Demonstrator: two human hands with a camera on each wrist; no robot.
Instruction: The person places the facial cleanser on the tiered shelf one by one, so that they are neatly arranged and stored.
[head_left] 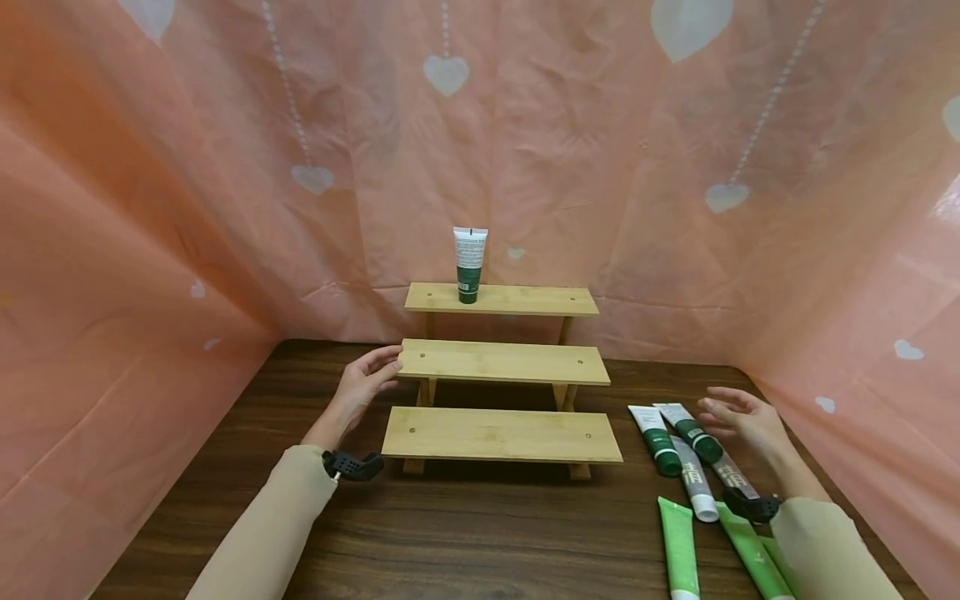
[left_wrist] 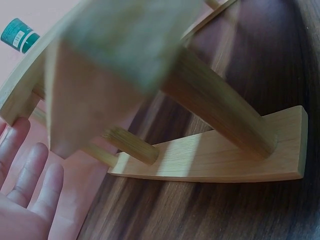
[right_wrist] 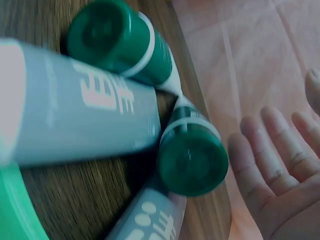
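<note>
Fingers extended, the left hand [head_left: 358,392] touched the left end of the middle shelf [head_left: 504,361] of the wooden stand [head_left: 502,435]. Relaxed and holding nothing, the right hand [head_left: 756,429] was just right of white-and-green tubes [head_left: 697,435] and grey tubes [head_left: 693,482]. Light green tubes [head_left: 679,546] lay nearer. Another tube [head_left: 470,262] stood upright on the far shelf [head_left: 532,298], left of its middle.

Soft head-view light, glare on the curtain [head_left: 555,167] at far right; left wrist view dimmer, nearest shelf board [left_wrist: 110,75] blurry.

Dark wood table [head_left: 450,533]: three-tier wooden rack [head_left: 501,434], tubes [head_left: 679,546] at right.
</note>
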